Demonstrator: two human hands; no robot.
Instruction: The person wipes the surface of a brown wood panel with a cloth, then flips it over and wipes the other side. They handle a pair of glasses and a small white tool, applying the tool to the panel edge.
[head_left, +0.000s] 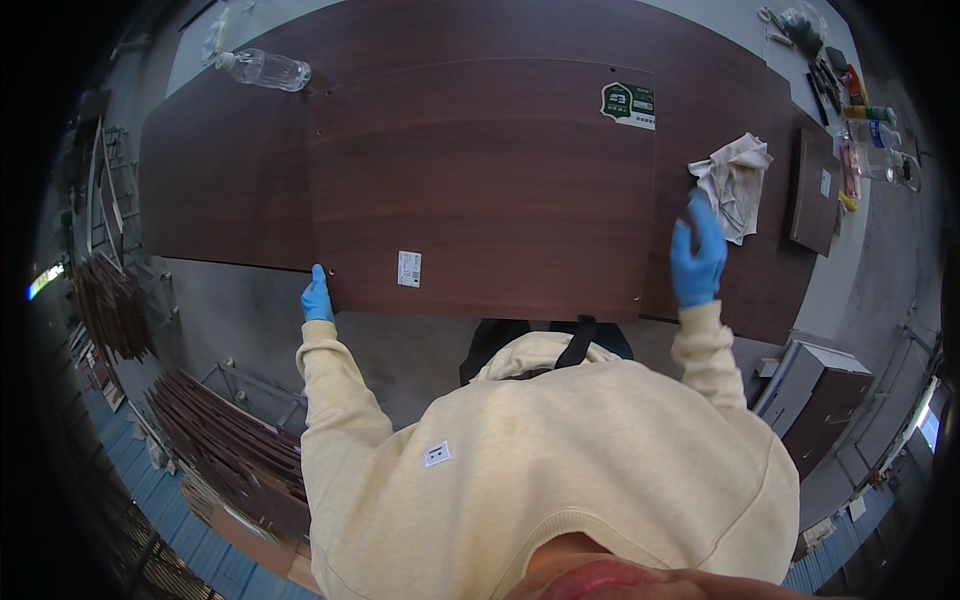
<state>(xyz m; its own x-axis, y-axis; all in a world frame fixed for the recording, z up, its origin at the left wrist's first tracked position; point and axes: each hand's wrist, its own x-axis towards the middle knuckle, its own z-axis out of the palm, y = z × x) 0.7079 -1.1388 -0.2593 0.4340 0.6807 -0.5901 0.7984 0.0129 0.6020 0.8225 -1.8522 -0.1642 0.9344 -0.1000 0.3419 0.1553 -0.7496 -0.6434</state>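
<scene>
A dark brown wood-grain panel [480,190] lies flat in front of me on a larger brown board surface [225,190]. It carries a white label [409,269] near its front edge and a green-and-white sticker [628,105] at the far right corner. My left hand [316,298], in a blue glove, holds the panel's front left corner, with the fingers partly hidden. On the right, my blue-gloved right hand [698,258] is open, thumb apart from the fingers. Its fingertips reach the near edge of a crumpled whitish cloth [738,185]; whether they touch it I cannot tell.
A clear plastic bottle [265,70] lies on its side at the far left. At the right are a small brown board [813,190], another clear bottle [870,165] and assorted tools [825,85]. Stacked brown panels [225,440] stand behind me on the left, a cabinet-like box [815,400] on the right.
</scene>
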